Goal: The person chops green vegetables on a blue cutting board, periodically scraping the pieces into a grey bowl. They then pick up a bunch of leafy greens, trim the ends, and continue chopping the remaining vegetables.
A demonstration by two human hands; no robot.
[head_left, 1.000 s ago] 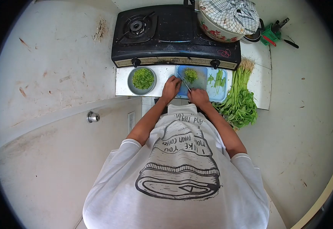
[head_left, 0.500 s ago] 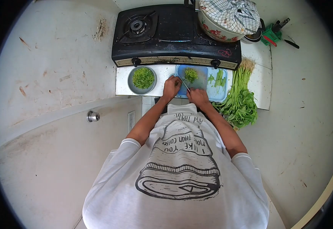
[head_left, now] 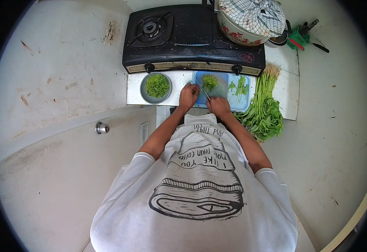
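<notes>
My right hand (head_left: 219, 106) is closed around the handle of a knife (head_left: 204, 91), its blade slanting away to the left over a blue cutting board (head_left: 222, 93). Beside the blade, my left hand (head_left: 188, 96) has its fingers bent together at the board's left edge; whatever they pinch is hidden. A small heap of finely chopped greens (head_left: 210, 82) lies just beyond the knife. Loose green leaves and stems (head_left: 242, 87) rest on the right side of the light blue tray (head_left: 247, 102) around the board. To the left, a grey bowl (head_left: 170, 93) holds more chopped greens (head_left: 157, 85).
A black two-burner stove (head_left: 192, 33) stands behind the board, bearing a large flowered pot (head_left: 242, 35) with a checked cloth (head_left: 255, 17). A bundle of leafy greens with roots (head_left: 265, 105) lies right. Farther right are a green basket (head_left: 299, 38) and a black-handled utensil (head_left: 321, 48).
The knife blade has shifted slightly, its tip now showing a little farther past my left fingers. Both hands stay in nearly the same place.
</notes>
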